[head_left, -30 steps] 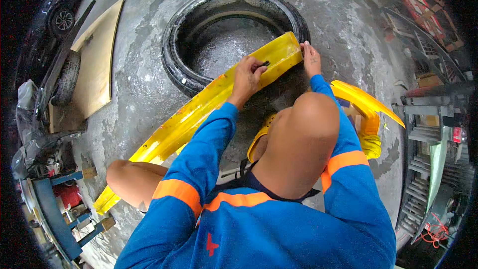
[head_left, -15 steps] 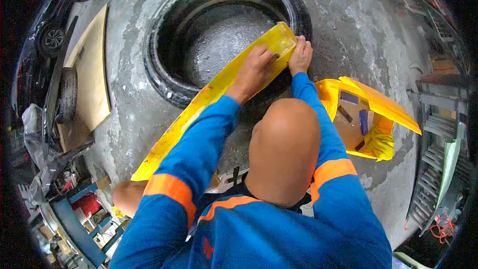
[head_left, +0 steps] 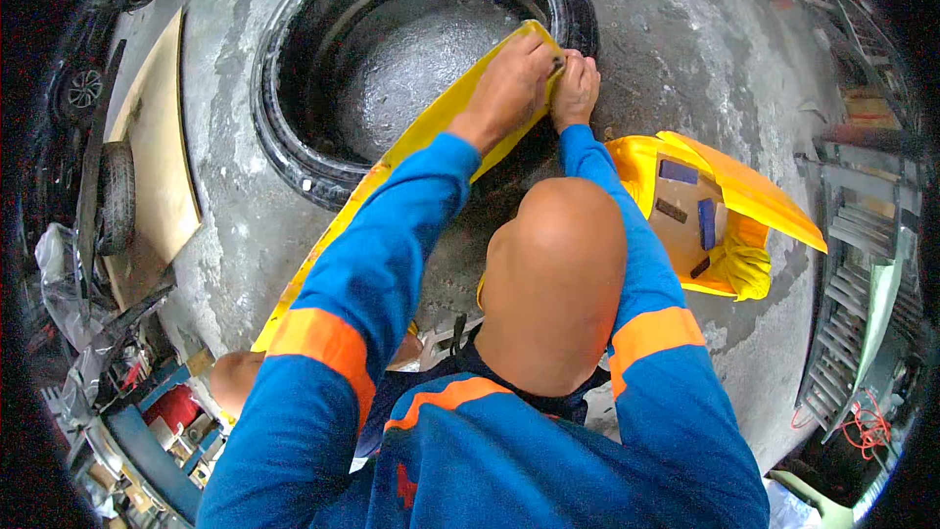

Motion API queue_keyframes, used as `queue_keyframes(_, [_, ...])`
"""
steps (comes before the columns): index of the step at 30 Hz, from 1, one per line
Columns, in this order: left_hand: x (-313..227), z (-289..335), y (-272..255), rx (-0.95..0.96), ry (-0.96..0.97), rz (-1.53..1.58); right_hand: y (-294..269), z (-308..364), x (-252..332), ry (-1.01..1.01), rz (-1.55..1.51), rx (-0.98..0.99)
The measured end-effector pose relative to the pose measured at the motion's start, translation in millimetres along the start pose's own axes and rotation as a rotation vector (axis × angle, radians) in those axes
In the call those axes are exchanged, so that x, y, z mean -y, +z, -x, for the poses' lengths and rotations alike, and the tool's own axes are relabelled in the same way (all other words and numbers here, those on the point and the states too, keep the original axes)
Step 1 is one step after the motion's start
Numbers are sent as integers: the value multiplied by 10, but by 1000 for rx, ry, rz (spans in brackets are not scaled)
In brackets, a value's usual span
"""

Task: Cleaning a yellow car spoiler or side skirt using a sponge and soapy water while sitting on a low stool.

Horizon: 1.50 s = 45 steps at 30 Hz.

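Observation:
A long yellow panel slants from beside my left leg to the far side, its far end over the rim of a large black tyre-like ring with a wet, shiny inside. Near that end my left hand is closed, fingers curled and pressed to the panel's face. By its fingertips a small dark piece shows; its kind is unclear. My right hand grips the panel's right edge at the far end, close to the left. My raised knee stands between my forearms.
At right lies a yellow container with blue blocks, brown strips and a yellow cloth. A ladder-like metal frame stands beyond. On the left are a wooden sheet, a tyre and a dark car.
My left hand has slid up the panel toward its far end, nearer the right hand. The right hand keeps its hold on the edge. The whole view has shifted slightly.

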<state>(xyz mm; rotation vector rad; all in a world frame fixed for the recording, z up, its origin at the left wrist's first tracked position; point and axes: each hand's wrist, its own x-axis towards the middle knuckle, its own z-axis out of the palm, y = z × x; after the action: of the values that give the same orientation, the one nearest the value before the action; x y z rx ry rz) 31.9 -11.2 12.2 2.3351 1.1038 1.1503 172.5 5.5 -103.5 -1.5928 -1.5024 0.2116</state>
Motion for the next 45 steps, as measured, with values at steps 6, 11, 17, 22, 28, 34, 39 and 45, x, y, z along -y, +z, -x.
queue_keyframes(6, [123, -73, -123, 63, -6, -109, -13, -9, 126, 37, -52, -15])
queue_keyframes(11, [1, 14, 98, -61, 53, -20, -53, -52, 64, 78, -29, -6])
queue_keyframes(17, [17, 46, 82, -108, 103, -108, -102, -42, 229, 125, -104, 83])
queue_keyframes(22, [154, -146, -133, 28, -105, -245, -147, -32, 219, 130, -83, 20])
queue_keyframes(28, [103, -68, -100, 15, -45, -178, -172, -5, 253, 231, -199, 34])
queue_keyframes(34, [178, -94, -160, -51, 73, -202, -234, -28, 136, 2, -299, 43])
queue_keyframes(39, [291, -90, -538, -94, -146, -283, -311, -17, 322, 20, -364, 98])
queue_keyframes(45, [244, -54, -171, -94, -124, -84, -300, -116, 257, 185, -478, 169])
